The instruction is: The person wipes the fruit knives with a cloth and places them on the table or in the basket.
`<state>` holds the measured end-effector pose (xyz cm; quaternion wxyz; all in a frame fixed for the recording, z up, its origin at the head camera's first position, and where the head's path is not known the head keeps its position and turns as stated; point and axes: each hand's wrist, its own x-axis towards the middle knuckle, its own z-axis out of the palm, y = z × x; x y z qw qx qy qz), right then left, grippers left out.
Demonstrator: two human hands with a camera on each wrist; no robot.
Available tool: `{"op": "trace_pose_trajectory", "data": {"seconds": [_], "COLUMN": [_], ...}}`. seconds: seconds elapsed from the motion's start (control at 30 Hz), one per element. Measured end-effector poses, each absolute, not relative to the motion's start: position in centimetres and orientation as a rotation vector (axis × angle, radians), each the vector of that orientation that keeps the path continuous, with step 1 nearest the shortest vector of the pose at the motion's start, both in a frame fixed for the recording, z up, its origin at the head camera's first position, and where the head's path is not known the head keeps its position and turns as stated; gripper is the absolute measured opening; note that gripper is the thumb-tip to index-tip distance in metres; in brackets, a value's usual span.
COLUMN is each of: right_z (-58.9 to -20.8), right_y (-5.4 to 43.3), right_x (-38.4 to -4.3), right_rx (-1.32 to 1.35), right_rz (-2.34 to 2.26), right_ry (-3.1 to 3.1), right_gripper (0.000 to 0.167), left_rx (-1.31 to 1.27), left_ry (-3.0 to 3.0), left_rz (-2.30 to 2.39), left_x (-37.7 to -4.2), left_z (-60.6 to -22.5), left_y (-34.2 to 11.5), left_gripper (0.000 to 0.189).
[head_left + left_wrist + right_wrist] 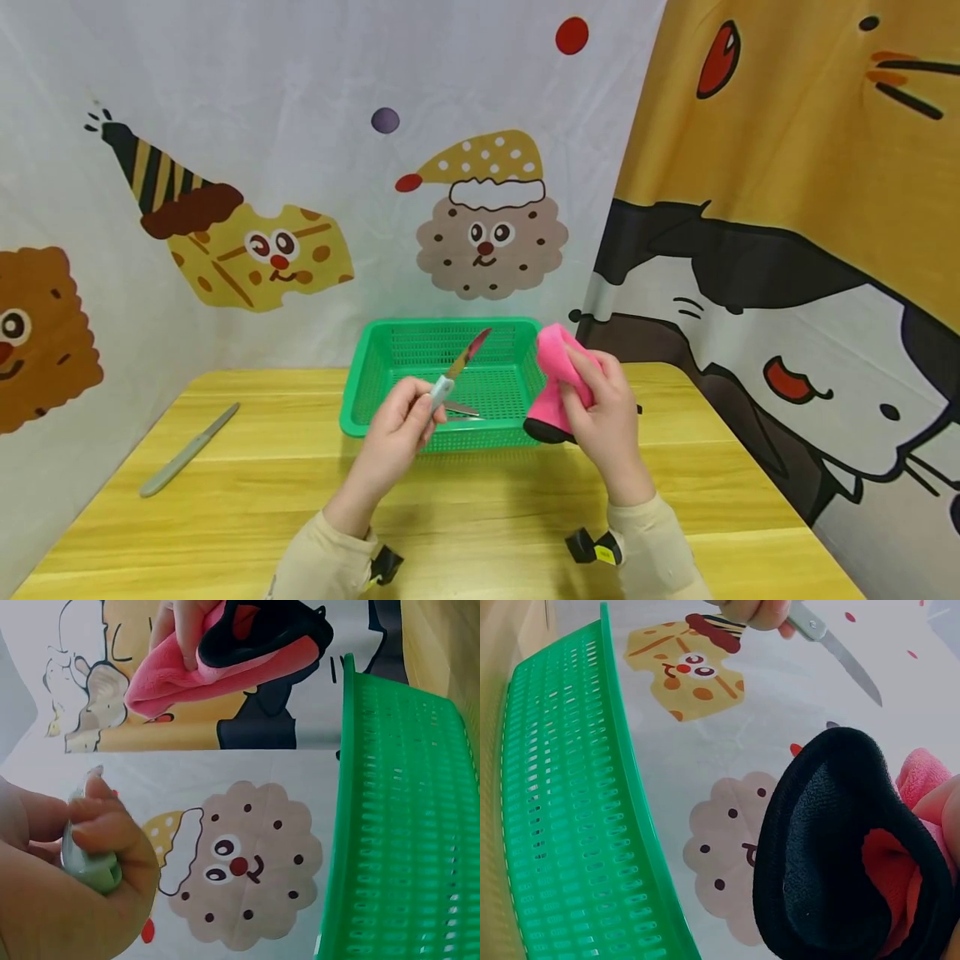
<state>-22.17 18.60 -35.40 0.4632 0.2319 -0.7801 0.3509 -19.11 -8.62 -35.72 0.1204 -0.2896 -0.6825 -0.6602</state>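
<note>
My left hand (pixel 405 421) grips a knife (pixel 442 389) by its pale green handle, the blade pointing up and to the right above the basket. In the right wrist view the bare metal blade (pixel 853 667) shows clear of the cloth. My right hand (pixel 603 408) holds a bunched pink cloth (pixel 558 379) with a black edge, beside the basket's right end. Seen from the right wrist, the black trim (pixel 810 855) forms an open loop with pink inside. Both hands are raised, with a gap between knife and cloth.
A green plastic basket (pixel 442 440) stands at the back of the wooden table (pixel 465 517), with metal blades (pixel 461 409) lying inside. Another knife (pixel 187 452) with a grey-green handle lies on the table at the left. A cartoon-printed curtain (pixel 300 100) hangs behind.
</note>
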Motion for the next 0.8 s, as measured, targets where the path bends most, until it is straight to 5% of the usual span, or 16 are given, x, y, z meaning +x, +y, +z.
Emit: {"op": "trace_pose_trajectory", "data": {"seconds": [0.8], "right_z": [-35.7], "right_y": [17.0], "right_x": [-21.3], "right_rx": [0.703], "right_rz": [0.905], "right_ry": [-1.861], "right_gripper": [0.042], "left_rx": [-0.607], "left_ry": [-1.7], "left_rz": [-0.527], "left_x": [-20.3], "left_z": [-34.7], "left_y": [-7.1], "left_gripper": [0.02]}}
